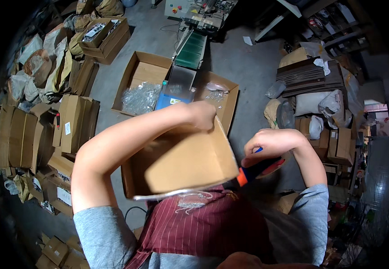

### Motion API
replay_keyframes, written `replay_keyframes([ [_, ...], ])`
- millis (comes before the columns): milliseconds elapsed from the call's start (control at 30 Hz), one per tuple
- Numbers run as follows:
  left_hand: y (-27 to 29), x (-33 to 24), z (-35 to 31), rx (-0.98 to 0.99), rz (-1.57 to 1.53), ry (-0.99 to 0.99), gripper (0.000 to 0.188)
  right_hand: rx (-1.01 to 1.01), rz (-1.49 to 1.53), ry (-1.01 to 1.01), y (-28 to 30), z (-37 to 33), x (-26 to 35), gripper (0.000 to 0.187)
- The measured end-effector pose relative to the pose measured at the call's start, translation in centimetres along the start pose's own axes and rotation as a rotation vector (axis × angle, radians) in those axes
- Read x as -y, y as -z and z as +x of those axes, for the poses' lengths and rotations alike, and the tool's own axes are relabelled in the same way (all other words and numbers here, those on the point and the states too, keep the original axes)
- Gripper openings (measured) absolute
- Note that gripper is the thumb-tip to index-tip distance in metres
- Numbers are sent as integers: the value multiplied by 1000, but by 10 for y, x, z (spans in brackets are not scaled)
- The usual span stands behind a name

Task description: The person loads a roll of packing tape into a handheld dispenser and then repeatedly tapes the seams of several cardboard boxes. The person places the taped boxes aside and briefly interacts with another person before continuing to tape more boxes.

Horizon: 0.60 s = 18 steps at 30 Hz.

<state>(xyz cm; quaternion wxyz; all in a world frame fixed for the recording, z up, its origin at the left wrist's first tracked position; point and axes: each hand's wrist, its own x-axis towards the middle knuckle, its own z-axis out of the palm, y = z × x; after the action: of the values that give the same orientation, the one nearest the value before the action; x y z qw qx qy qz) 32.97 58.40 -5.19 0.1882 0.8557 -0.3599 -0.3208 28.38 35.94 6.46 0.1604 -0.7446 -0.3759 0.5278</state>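
Note:
An open cardboard box (185, 161) is tilted in front of my apron (203, 224), its bare inside showing. My left hand (202, 115) is closed over the box's far edge near the right corner. Beside the box's right wall, my right hand (268, 144) grips a blue and orange tool (253, 171) that looks like a tape dispenser. Its orange end is close to the box's near right corner; whether they touch I cannot tell. A shiny pale strip runs along the near edge of the box.
Ahead, a green conveyor (191, 48) leads down from a machine (203, 18) to a blue chute (174, 96). Cardboard boxes holding clear plastic pieces (141, 96) flank it. Stacked cartons (75, 123) and sacks line the left; flattened cardboard (313, 76) and bags are piled right.

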Motion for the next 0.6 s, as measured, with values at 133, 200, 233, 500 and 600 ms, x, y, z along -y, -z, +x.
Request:
replay_keyframes([
  [133, -34, 67, 45, -97, 114, 91, 26, -111, 49, -247, 6, 3, -40, 45],
  [200, -72, 112, 79, -131, 172, 70, 23, -135, 56, -359, 2, 19, -74, 49],
  [233, -90, 131, 92, -115, 189, 64, 20, -145, 124, -445, -4, 32, -93, 53],
  [500, -211, 220, 200, -157, 393, -127, 15, -103, 652, -478, -41, 133, -243, 49],
  [600, -244, 254, 234, -78, 365, -63, 15, -177, 730, -461, -53, 169, -299, 50],
])
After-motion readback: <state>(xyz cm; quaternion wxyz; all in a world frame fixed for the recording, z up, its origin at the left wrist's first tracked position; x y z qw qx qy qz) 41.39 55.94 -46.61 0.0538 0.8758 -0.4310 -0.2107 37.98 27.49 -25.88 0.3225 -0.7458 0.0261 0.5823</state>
